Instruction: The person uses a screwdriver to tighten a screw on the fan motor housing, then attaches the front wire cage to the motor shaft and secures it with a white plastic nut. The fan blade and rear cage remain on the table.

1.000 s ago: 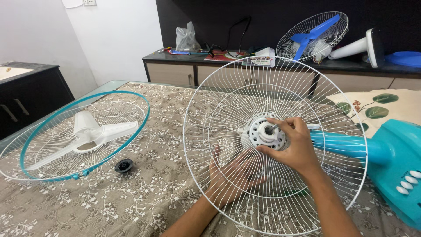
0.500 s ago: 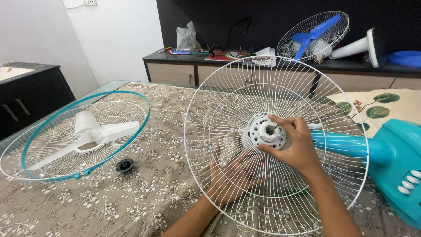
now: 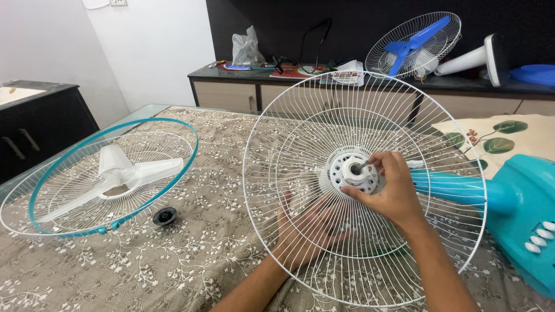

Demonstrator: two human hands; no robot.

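Your right hand (image 3: 392,193) is pinched on the white plastic hub (image 3: 354,172) at the centre of the white rear fan guard (image 3: 300,110), thumb below and fingertips (image 3: 373,162) on the upper edge, with the thin motor shaft (image 3: 362,166) poking out beside them. Your left hand (image 3: 309,228) is spread flat behind the guard's wires, below and left of the hub, grasping nothing, only bracing. The guard stands nearly upright over the patterned bedcover (image 3: 191,254), mounted on the teal fan body (image 3: 514,214), which lies to the right of the hub. Keep that left palm pushing gently forward so the wires do not flex while you turn; twist from the fingertips, not the wrist, and keep the hub square to the shaft so its thread does not bind. Judging from the tilt, the guard could swing toward you if the brace slackens. Well left of the hub lie the front guard with teal rim (image 3: 191,144), the white blade (image 3: 124,173) resting in it, and a small black cap (image 3: 165,216) just beside it.
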